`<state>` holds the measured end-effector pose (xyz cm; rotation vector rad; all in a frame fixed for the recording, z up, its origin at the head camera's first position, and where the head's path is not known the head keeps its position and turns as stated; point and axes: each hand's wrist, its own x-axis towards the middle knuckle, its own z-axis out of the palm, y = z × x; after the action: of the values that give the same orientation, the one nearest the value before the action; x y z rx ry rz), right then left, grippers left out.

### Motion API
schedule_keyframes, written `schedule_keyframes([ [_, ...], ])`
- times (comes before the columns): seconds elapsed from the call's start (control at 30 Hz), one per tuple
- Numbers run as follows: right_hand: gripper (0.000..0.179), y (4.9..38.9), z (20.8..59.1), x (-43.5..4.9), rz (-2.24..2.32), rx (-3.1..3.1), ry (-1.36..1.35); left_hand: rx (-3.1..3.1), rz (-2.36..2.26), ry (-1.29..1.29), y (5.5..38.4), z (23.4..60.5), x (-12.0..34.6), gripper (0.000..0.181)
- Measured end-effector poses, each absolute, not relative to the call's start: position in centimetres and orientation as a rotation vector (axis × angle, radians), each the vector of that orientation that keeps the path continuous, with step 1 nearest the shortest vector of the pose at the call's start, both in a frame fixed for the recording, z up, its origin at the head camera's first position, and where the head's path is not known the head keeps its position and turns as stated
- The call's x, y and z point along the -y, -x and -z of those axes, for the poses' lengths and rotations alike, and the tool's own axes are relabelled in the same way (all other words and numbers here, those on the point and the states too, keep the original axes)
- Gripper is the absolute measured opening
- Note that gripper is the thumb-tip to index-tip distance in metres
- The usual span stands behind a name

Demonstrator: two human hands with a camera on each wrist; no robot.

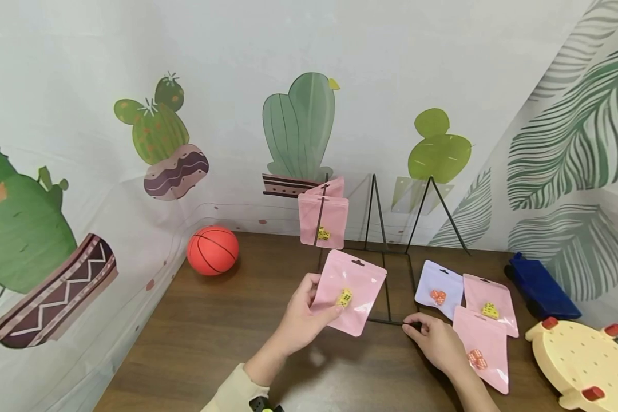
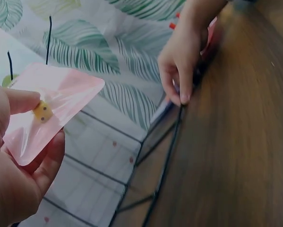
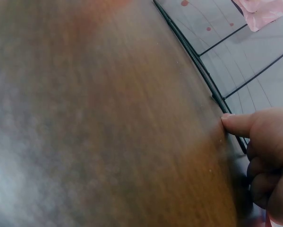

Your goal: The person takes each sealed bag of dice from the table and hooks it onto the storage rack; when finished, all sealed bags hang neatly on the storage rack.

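My left hand (image 1: 305, 321) grips a pink zip pouch (image 1: 359, 279) with yellow dice inside, its thumb across the front. In the left wrist view the same pouch (image 2: 68, 87) tilts between thumb and fingers. A black wire rack (image 1: 389, 294) stands just behind, with pink pouches (image 1: 309, 217) hanging on its left prong; the front one contains yellow dice. Down at the rack's front right corner, my right hand (image 1: 439, 341) pinches the base wire. The right wrist view shows a fingertip pressed to that wire (image 3: 210, 85), the other fingers curled under.
Right of the rack lie a lavender pouch (image 1: 427, 280) with orange dice and two pink pouches (image 1: 486, 332). A blue case (image 1: 543, 289) and a cream round object (image 1: 579, 355) with red-tipped legs are farther right. A red ball (image 1: 212, 250) sits back left, by the patterned cloth wall.
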<state>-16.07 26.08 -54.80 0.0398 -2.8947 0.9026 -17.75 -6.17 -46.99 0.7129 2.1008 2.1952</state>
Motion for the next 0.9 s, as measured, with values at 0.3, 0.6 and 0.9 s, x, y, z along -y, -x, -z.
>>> schedule_keyframes([
  [0.3, 0.013, 16.1, 54.7, -26.3, -0.903, 2.91, -0.025, -2.093, -2.228, -0.857, 17.5, 45.0, 3.6, 0.045],
  [0.6, 0.011, 16.3, 54.5, -26.1, -0.916, 2.921, -0.025, -2.097, -2.273, -0.946, 18.0, 44.6, 2.1, 0.045],
  [0.9, 0.011, 16.5, 54.9, -26.2, -0.902, 2.912, -0.03, -2.082, -2.286, -0.873, 18.4, 44.5, 1.0, 0.045],
])
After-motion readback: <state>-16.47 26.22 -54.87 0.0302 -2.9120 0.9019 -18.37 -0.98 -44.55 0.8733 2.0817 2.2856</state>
